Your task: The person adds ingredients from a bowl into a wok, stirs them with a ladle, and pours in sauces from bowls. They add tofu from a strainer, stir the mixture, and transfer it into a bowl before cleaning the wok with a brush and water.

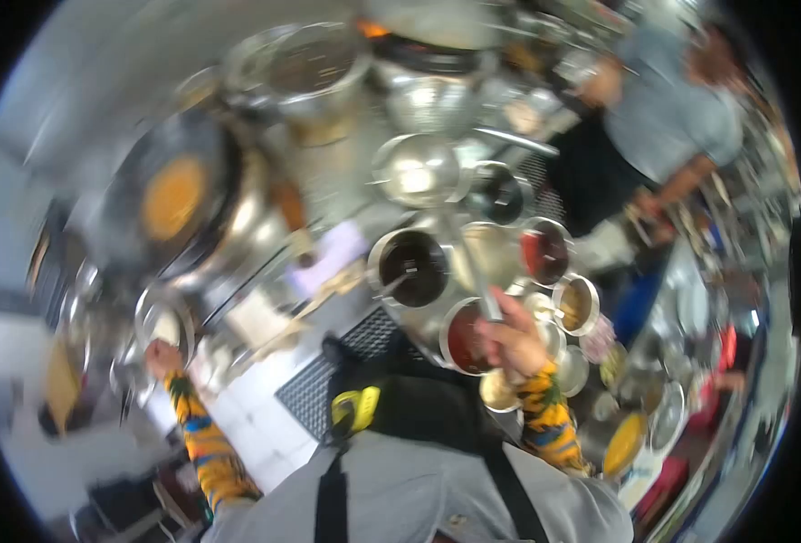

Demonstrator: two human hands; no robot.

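Note:
My right hand (pixel 514 337) is closed round the handle of a metal ladle (pixel 416 172), whose bowl lies up and to the left, near a pot of dark liquid (pixel 498 193). Below the handle are a container of dark sauce (pixel 412 268) and one of red sauce (pixel 466 337). At the left, my left hand (pixel 162 358) is at the lower edge of a round metal bowl (pixel 165 317) with something white in it. Its fingers are blurred, so its grip is unclear. Above it a black wok (pixel 174 195) holds an orange-brown food (pixel 174 199).
A large pot (pixel 314 72) and a burner with flame (pixel 373 29) are at the top. A lilac cloth (pixel 331 255) lies mid-counter. Several sauce containers, one with red sauce (pixel 545 252), line the right side. Another person (pixel 667 100) stands at upper right.

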